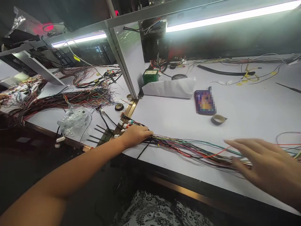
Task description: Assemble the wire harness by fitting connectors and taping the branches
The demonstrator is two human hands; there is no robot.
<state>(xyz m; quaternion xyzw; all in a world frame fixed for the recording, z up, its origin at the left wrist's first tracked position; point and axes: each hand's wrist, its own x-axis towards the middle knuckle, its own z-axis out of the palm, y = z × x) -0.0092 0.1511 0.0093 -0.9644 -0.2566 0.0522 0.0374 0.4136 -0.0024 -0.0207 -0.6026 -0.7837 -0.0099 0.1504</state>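
Note:
A bundle of thin coloured wires (188, 150) lies along the front of the white bench (246, 106), with small white connectors (125, 125) at its left end. My left hand (135, 135) is closed over the bundle just right of those connectors and presses it to the bench. My right hand (263, 164) lies further right along the same bundle, fingers stretched out flat and pointing left, blurred by motion and resting on or just above the wires.
A roll of tape (218, 119), a dark card (205, 101), a folded white sheet (169, 88) and a green box (150, 76) lie behind the bundle. Left of the metal post (124, 62) are wire masses (70, 100), a plastic bag (74, 121) and metal pegs (98, 133).

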